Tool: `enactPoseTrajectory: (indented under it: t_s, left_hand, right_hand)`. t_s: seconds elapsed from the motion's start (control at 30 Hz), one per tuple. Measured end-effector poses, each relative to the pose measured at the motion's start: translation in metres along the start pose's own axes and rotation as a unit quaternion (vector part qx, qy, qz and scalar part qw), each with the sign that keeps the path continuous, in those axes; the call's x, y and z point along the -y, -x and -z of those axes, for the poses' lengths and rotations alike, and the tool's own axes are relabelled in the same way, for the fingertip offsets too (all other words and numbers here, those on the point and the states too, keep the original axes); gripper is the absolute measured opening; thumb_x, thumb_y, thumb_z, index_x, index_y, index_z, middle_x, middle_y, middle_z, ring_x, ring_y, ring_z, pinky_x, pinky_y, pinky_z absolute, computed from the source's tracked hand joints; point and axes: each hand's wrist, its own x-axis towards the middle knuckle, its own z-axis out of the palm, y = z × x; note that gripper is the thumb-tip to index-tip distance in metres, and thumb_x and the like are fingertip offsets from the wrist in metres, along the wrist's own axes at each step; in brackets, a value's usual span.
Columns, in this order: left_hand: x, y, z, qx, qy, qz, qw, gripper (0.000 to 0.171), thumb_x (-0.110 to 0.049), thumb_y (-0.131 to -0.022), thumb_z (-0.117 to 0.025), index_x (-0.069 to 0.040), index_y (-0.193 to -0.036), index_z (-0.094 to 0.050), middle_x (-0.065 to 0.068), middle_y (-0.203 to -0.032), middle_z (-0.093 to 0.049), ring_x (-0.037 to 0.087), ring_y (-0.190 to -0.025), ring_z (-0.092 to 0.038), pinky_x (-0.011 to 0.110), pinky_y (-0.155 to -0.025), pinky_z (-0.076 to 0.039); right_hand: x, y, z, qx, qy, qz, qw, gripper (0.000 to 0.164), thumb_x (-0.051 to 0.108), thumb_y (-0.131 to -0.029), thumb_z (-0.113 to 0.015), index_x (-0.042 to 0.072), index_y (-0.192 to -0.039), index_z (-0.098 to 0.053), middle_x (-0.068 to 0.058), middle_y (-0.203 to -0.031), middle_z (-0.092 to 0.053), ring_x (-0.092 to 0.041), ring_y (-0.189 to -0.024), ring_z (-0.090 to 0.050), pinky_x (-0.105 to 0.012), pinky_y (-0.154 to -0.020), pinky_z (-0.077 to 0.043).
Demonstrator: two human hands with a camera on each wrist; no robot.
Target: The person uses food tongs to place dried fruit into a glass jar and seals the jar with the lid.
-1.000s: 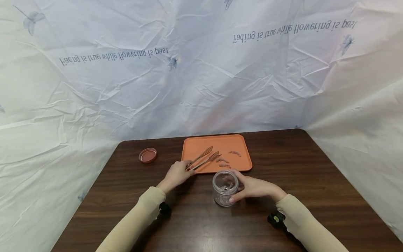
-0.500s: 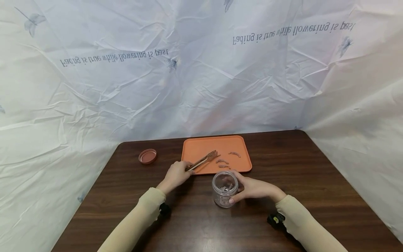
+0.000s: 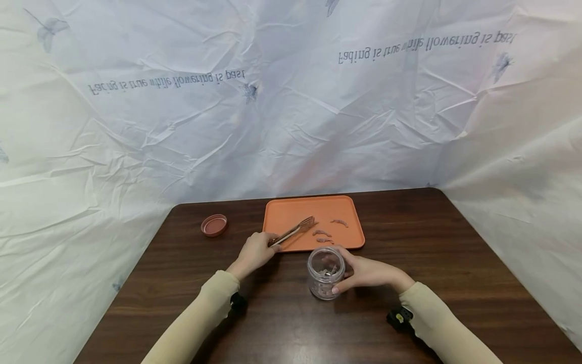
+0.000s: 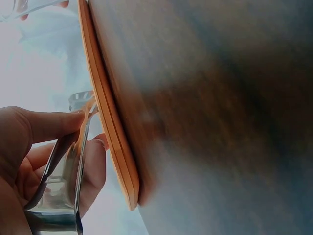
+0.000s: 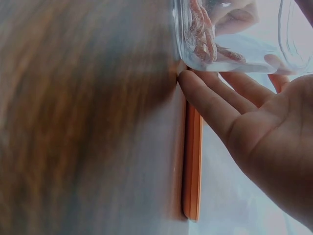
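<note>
My left hand (image 3: 256, 253) holds metal tongs (image 3: 291, 233), fingers and thumb pressing the two arms together. The tong heads lie low over the orange tray (image 3: 291, 208), beside small reddish-brown, wrinkled, curved pieces (image 3: 339, 222). I cannot tell whether a piece is pinched between the tips. In the left wrist view the bent end of the tongs (image 4: 54, 220) sits in the palm. My right hand (image 3: 370, 270) grips a clear, lidless jar (image 3: 326, 275) standing upright in front of the tray, thumb at its near side. Similar wrinkled pieces (image 5: 200, 36) lie in the jar.
A round reddish lid (image 3: 214, 225) lies left of the tray on the dark wooden table (image 3: 282, 323). White printed cloth (image 3: 291, 126) hangs behind the table and along both sides. A black wrist camera (image 3: 399, 317) is strapped to each sleeve.
The tong arms, spread apart a second ago, have come together over the tray, their heads meeting by the pieces. The right hand and jar have stayed in place.
</note>
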Motion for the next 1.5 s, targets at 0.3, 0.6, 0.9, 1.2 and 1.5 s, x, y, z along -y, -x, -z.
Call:
enactPoseTrajectory:
  t_s: [0.3,0.6,0.9,1.2,1.5]
  left_hand:
    - [-0.008,-0.004,0.014,-0.018,0.013,-0.003,0.9997,0.026,-0.017,-0.096,-0.071,-0.011,-0.121,-0.074,-0.002,-0.058,-0.055,0.010,-0.044,-0.035,0.026,-0.044,-0.028]
    - [-0.025,-0.014,0.057,-0.067,0.029,-0.012,0.9972,0.034,-0.024,-0.099,-0.069,-0.011,-0.130,-0.069,0.001,-0.059,-0.057,0.012,-0.041,-0.032,0.027,-0.042,-0.028]
    - [-0.047,-0.018,0.106,-0.124,0.022,-0.051,0.9907,0.039,-0.028,-0.100,-0.067,-0.011,-0.134,-0.067,0.004,-0.076,-0.066,0.015,-0.045,-0.039,0.031,-0.046,-0.033]
    - [-0.050,-0.013,0.121,-0.123,0.079,-0.056,0.9876,0.043,-0.031,-0.099,-0.068,-0.011,-0.137,-0.065,0.003,-0.078,-0.070,0.015,-0.058,-0.064,0.034,-0.054,-0.052]
    - [-0.068,0.011,0.129,-0.104,0.144,-0.072,0.9815,0.044,-0.034,-0.098,-0.069,-0.016,-0.138,-0.065,0.006,-0.089,-0.073,0.017,-0.066,-0.068,0.032,-0.063,-0.057]
  right_hand:
    - [0.001,0.000,0.000,0.001,0.002,0.004,1.000,0.102,0.031,-0.088,-0.081,0.019,-0.162,-0.011,-0.013,-0.145,-0.047,-0.026,-0.123,-0.059,-0.043,-0.099,-0.047]
    - [0.002,0.000,0.001,0.003,0.003,0.006,1.000,0.099,0.031,-0.088,-0.081,0.024,-0.160,-0.014,-0.013,-0.145,-0.048,-0.024,-0.122,-0.059,-0.043,-0.099,-0.046]
    - [0.001,0.001,0.001,0.000,0.008,0.002,1.000,0.105,0.032,-0.088,-0.081,0.017,-0.162,-0.009,-0.013,-0.145,-0.047,-0.024,-0.123,-0.058,-0.044,-0.099,-0.045]
    - [-0.001,0.001,0.001,-0.002,0.013,-0.006,1.000,0.109,0.034,-0.087,-0.082,0.015,-0.163,-0.006,-0.013,-0.147,-0.046,-0.023,-0.123,-0.058,-0.044,-0.100,-0.045]
    - [-0.001,0.002,0.001,0.000,0.003,-0.001,1.000,0.106,0.032,-0.087,-0.081,0.016,-0.163,-0.008,-0.013,-0.147,-0.046,-0.025,-0.124,-0.058,-0.044,-0.100,-0.045]
